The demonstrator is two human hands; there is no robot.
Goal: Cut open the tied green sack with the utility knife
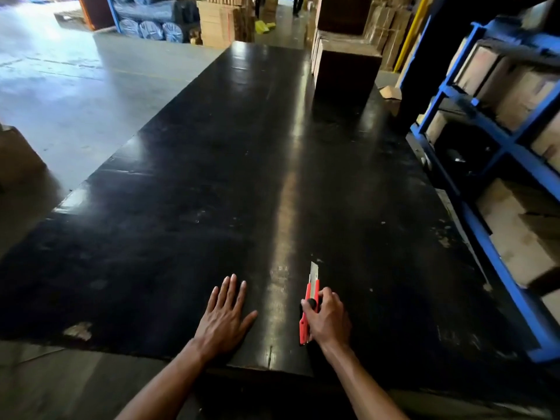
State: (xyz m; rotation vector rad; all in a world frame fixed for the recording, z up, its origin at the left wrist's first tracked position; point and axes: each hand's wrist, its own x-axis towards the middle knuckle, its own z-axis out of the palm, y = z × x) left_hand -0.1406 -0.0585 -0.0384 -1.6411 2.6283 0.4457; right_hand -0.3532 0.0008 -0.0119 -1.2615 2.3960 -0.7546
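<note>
A red utility knife (312,294) lies along the near part of a long black glossy table (230,177), its blade extended and pointing away from me. My right hand (327,319) is closed around the knife's handle. My left hand (225,316) rests flat on the table to the left of the knife, fingers spread, holding nothing. No green sack shows in the view.
A dark brown box (345,74) stands on the table's far right. Blue shelving (491,140) with cardboard boxes runs along the right side. Stacked cartons (221,19) and wrapped rolls (148,22) sit at the back. Grey concrete floor (69,92) lies to the left.
</note>
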